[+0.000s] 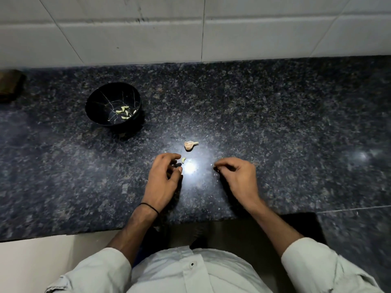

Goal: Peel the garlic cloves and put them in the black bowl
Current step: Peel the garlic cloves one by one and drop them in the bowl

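Granite countertop [275,123], dark, speckled and glossy, lies under both our hands. Our left hand [164,178] is low over it with fingers loosely curled, gripping nothing; a thin black thread band [149,206] circles its wrist. Just beside its index fingertip a small, pale, curved peeled garlic clove [183,160] lies on the stone. A little farther out beyond that fingertip sits a brownish unpeeled garlic piece [191,145] with a short stalk.

Our right hand [237,174] is level with the left and well apart from it. Its fingers are bent and the tips drawn together; we cannot tell whether they pinch anything. A tiny white fleck [211,164] shows right at those tips.

Far out and to the left of our left hand stands the round black bowl [99,100], thin pale lines across its inside, with several peeled cloves [124,112] in it.
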A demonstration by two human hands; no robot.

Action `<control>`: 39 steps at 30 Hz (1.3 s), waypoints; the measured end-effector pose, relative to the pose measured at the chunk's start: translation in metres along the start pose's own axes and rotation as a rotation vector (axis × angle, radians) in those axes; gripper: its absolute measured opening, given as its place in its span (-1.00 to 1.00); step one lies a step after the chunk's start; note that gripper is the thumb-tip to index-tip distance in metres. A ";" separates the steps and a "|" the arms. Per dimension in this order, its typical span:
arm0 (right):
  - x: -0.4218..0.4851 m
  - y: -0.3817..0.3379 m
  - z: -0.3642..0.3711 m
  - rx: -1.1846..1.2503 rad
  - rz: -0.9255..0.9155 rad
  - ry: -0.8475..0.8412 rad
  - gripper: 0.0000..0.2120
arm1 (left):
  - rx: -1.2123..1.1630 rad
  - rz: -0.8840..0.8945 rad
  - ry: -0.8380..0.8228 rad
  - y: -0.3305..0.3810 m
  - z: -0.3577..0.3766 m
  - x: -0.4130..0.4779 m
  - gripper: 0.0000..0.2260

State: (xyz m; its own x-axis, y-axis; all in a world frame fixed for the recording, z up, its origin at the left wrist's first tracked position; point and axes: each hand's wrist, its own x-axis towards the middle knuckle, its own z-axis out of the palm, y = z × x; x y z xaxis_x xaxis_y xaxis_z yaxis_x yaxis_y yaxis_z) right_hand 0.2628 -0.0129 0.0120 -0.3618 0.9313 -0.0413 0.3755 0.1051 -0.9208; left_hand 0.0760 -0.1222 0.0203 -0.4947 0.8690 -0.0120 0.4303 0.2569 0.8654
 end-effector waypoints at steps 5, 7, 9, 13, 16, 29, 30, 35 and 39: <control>-0.013 -0.017 -0.004 0.723 0.572 0.156 -0.82 | -0.104 0.047 -0.121 0.005 -0.002 0.006 -0.82; -0.029 -0.025 -0.004 0.885 0.622 0.228 -0.83 | -0.136 0.070 -0.217 0.007 -0.001 0.008 -0.82; -0.047 -0.032 -0.001 0.990 0.650 0.303 -0.84 | -0.153 0.099 -0.298 0.004 0.000 0.008 -0.81; -0.097 -0.035 0.013 1.157 0.687 0.529 -0.83 | -0.145 0.192 -0.470 -0.003 0.008 -0.008 -0.82; -0.145 -0.032 0.020 1.241 0.695 0.682 -0.82 | -0.117 0.325 -0.619 0.001 0.019 -0.034 -0.84; -0.460 0.009 0.008 1.331 0.571 1.428 -0.84 | 0.181 0.815 -1.454 0.041 0.113 -0.256 -0.83; -0.490 0.015 0.011 1.339 0.556 1.492 -0.84 | 0.220 0.852 -1.509 0.042 0.120 -0.282 -0.82; -0.617 0.058 0.022 1.384 0.568 1.715 -0.82 | 0.358 0.948 -1.742 0.032 0.149 -0.396 -0.82; -0.702 0.119 0.039 1.402 0.633 1.803 -0.82 | 0.497 0.921 -1.857 -0.005 0.182 -0.482 -0.81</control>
State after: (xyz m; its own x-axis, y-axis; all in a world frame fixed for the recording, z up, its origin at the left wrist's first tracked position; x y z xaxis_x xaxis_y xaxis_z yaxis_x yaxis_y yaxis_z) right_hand 0.5284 -0.6675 -0.0841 0.6230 0.0831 -0.7778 -0.7579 0.3099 -0.5740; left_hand 0.4499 -0.4655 -0.0698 0.9190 0.0017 -0.3943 0.3202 -0.5868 0.7437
